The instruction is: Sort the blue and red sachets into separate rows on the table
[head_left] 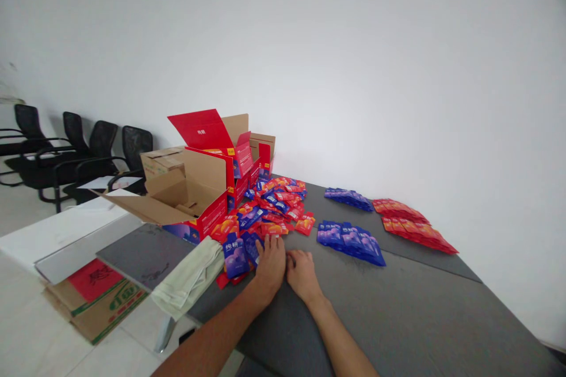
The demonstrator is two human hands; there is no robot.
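- Your left hand (270,264) lies flat on the grey table (398,306), palm down, fingers stretched forward and close together; it holds nothing.
- Its fingertips touch the near edge of the loose heap of red and blue sachets (274,206), right by a red sachet (273,228).
- Your right hand (302,271) rests just beside the left, the two nearly touching at the thumbs. Its fingers curl down onto the bare table top, and you cannot tell from this view whether anything sits under them.
- A blue sachet (235,257) stands tilted just to the left of your left hand, with a pale green cloth (190,280) lying beside it and hanging over the table's edge.
- Beyond the heap stands an open red carton (207,200) with its flaps spread, and more cartons sit behind it against the wall.
- To the right of your hands, well apart from the heap, the sachets lie sorted: a near row of blue sachets (351,241), a far row of blue sachets (349,197), and a row of red sachets (413,225) furthest right.
- Black office chairs (79,153) line the wall at the left, and flattened cardboard (95,300) lies on the floor beneath the table's left end.
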